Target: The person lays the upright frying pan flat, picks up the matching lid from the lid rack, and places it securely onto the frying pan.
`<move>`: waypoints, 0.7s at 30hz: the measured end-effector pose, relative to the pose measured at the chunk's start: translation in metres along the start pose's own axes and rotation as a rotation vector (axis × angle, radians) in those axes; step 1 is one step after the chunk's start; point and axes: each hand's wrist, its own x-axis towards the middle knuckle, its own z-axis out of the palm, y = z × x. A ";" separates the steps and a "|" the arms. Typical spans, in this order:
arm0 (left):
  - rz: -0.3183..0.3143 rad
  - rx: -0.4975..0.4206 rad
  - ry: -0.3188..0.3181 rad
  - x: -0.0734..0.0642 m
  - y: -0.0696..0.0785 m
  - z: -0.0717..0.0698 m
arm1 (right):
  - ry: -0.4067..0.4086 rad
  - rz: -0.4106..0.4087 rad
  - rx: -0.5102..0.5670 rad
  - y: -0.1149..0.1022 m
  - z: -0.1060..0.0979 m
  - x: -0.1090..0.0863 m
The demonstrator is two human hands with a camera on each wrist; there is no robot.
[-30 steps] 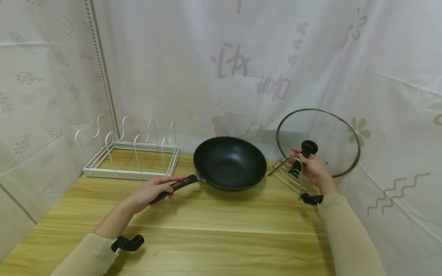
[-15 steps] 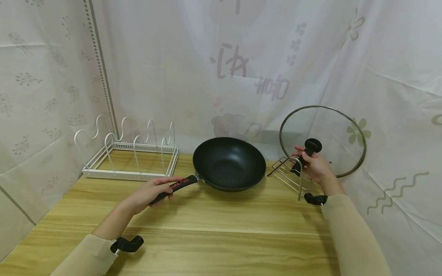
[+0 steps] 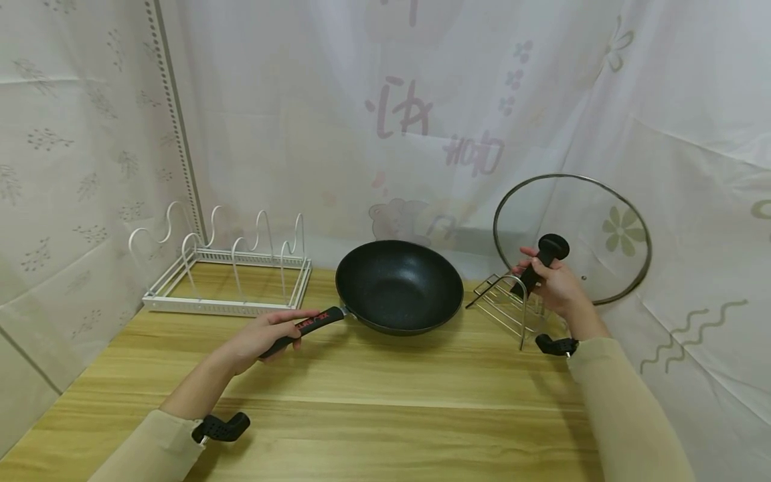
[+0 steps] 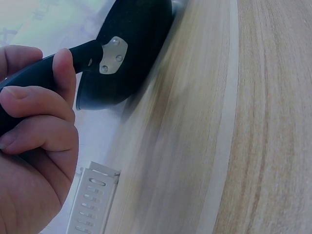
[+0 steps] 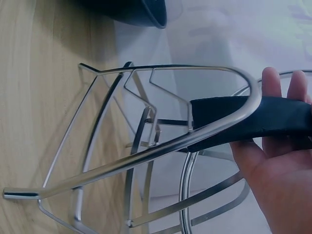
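A black wok sits in the middle of the wooden table, its long handle pointing to the front left. My left hand grips that handle; in the left wrist view the fingers curl round it. On the right, my right hand holds a glass lid by its black handle. The lid stands steeply tilted, its glass side toward the curtain. A small metal wire rack is just left of that hand, its front hoop overlapping the lid handle in the right wrist view.
At the back left stands a white pan rack with several curved dividers. Printed curtains close off the back and both sides of the wooden table. Black wrist mounts stick out from both sleeves.
My right hand has moved up and to the right with the lid, which now stands higher over the wire rack. The left hand and the wok have stayed in place.
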 end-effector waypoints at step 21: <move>0.015 0.006 -0.007 0.000 -0.001 -0.001 | -0.031 -0.182 -0.129 -0.028 0.012 -0.009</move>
